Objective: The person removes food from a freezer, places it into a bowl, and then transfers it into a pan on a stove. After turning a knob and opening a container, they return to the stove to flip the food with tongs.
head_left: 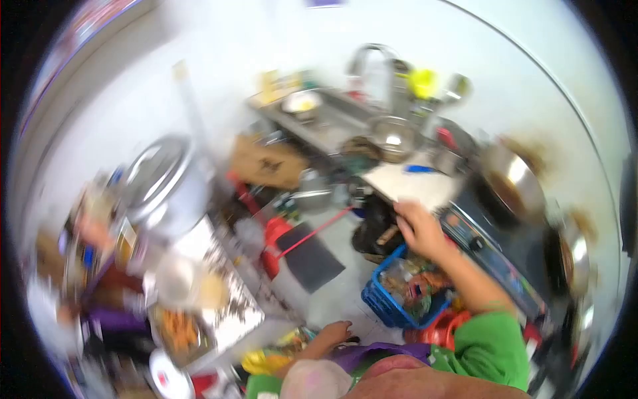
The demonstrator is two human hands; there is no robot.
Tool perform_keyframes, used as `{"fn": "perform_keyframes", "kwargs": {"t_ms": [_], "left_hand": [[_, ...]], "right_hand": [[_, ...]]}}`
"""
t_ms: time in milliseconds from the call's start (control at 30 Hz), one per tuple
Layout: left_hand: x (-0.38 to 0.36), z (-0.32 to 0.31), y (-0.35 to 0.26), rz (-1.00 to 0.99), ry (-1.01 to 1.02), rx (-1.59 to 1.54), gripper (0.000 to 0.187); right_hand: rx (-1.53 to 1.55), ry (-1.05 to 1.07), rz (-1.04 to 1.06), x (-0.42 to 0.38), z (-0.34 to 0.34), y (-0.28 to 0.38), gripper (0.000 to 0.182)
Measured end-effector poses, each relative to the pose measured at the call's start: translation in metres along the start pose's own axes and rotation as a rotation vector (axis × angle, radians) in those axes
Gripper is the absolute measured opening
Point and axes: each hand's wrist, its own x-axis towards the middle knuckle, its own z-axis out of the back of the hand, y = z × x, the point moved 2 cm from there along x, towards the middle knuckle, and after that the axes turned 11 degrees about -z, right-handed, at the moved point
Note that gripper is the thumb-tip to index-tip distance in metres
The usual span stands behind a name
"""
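Observation:
My right hand [420,229] reaches over the front edge of the counter, beside a white cutting board [419,187]. Its thumb and fingers look apart, and I see nothing held in them. A knife with a blue handle [419,169] lies on the board. Below this hand stands a blue plastic basket [385,302] filled with mixed bags and scraps. My left hand [336,332] hangs low near my body, close to a yellow package [262,361]. Blur hides how its fingers are set.
Right of the board is a stove [488,243] with a wok [508,183]. Behind lies a steel sink [332,130] near a metal bowl [394,138]. A red-handled dustpan [309,256] is on the floor. To the left stand a large lidded pot [166,189] and a cluttered table [229,292].

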Motion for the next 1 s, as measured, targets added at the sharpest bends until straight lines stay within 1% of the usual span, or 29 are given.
{"fn": "perform_keyframes", "kwargs": {"t_ms": [33, 67, 100, 133, 167, 200, 233, 267, 300, 367, 400, 433, 500, 533, 567, 667, 700, 767, 833, 867, 967, 1000], "left_hand": [[0.002, -0.013, 0.006, -0.01, -0.059, 0.012, 0.037], [-0.006, -0.022, 0.006, -0.003, -0.126, 0.031, 0.036], [-0.015, -0.011, -0.011, 0.077, -0.085, 0.01, 0.034], [-0.023, 0.0, -0.028, 0.151, -0.037, -0.026, 0.032], [-0.029, -0.014, -0.028, 0.144, -0.129, 0.011, 0.03], [-0.034, -0.028, -0.026, 0.137, -0.205, 0.064, 0.029], [-0.048, -0.017, -0.045, 0.228, -0.193, 0.037, 0.028], [-0.065, -0.008, -0.068, 0.311, -0.166, 0.005, 0.028], [-0.078, -0.02, -0.075, 0.361, -0.237, 0.017, 0.028], [-0.099, -0.054, -0.085, 0.433, -0.349, 0.067, 0.028], [-0.107, -0.078, -0.087, 0.427, -0.353, 0.201, 0.027], [-0.113, -0.112, -0.086, 0.5, -0.365, 0.141, 0.027], [-0.122, -0.177, -0.093, 0.635, -0.381, 0.025, 0.027], [-0.134, -0.185, -0.124, 0.617, -0.45, -0.09, 0.026], [-0.137, -0.201, -0.131, 0.672, -0.467, -0.125, 0.026], [-0.133, -0.277, -0.137, 0.839, -0.53, -0.234, 0.028], [-0.127, -0.308, -0.135, 0.893, -0.558, -0.279, 0.029], [-0.137, -0.315, -0.165, 0.931, -0.6, -0.279, 0.029], [-0.183, -0.251, -0.232, 0.901, -0.617, -0.177, 0.029], [-0.194, -0.24, -0.25, 0.942, -0.66, -0.249, 0.03], [-0.205, -0.263, -0.258, 0.964, -0.699, -0.285, 0.031], [-0.209, -0.28, -0.255, 0.889, -0.716, -0.29, 0.033]], "right_hand": [[0.024, 0.111, 0.098, -0.029, -0.018, 0.011, 0.034], [-0.038, 0.334, 0.113, -0.061, -0.032, 0.019, 0.038], [-0.249, 0.791, -0.004, -0.094, -0.059, 0.009, 0.035], [-0.248, 0.954, 0.067, -0.135, -0.087, -0.003, 0.037], [-0.483, 0.95, 0.423, -0.18, -0.103, -0.019, 0.038], [-0.456, 1.49, 0.178, -0.21, -0.122, -0.022, 0.04], [-0.423, 1.545, 0.315, -0.263, -0.151, -0.046, 0.04], [-0.396, 1.588, 0.422, -0.292, -0.163, -0.055, 0.041], [-0.363, 1.627, 0.529, -0.318, -0.175, -0.063, 0.041], [-0.32, 1.66, 0.668, -0.343, -0.175, -0.057, 0.042], [-0.297, 1.667, 0.721, -0.352, -0.173, -0.052, 0.042], [-0.274, 1.671, 0.77, -0.359, -0.171, -0.046, 0.042], [-0.261, 1.646, 0.758, -0.364, -0.169, -0.038, 0.042], [-0.277, 1.62, 0.693, -0.36, -0.165, -0.033, 0.042], [-0.293, 1.591, 0.623, -0.358, -0.162, -0.031, 0.042], [-0.375, 1.534, 0.649, -0.371, -0.167, -0.047, 0.045], [-0.415, 1.564, 0.672, -0.378, -0.17, -0.05, 0.045], [-0.503, 1.625, 0.714, -0.394, -0.18, -0.055, 0.047], [-0.531, 1.693, 0.829, -0.412, -0.194, -0.05, 0.047], [-0.539, 1.727, 0.878, -0.424, -0.201, -0.047, 0.047], [-0.589, 1.755, 0.984, -0.449, -0.219, -0.032, 0.048], [-0.584, 1.735, 0.978, -0.453, -0.226, -0.025, 0.049]]}}
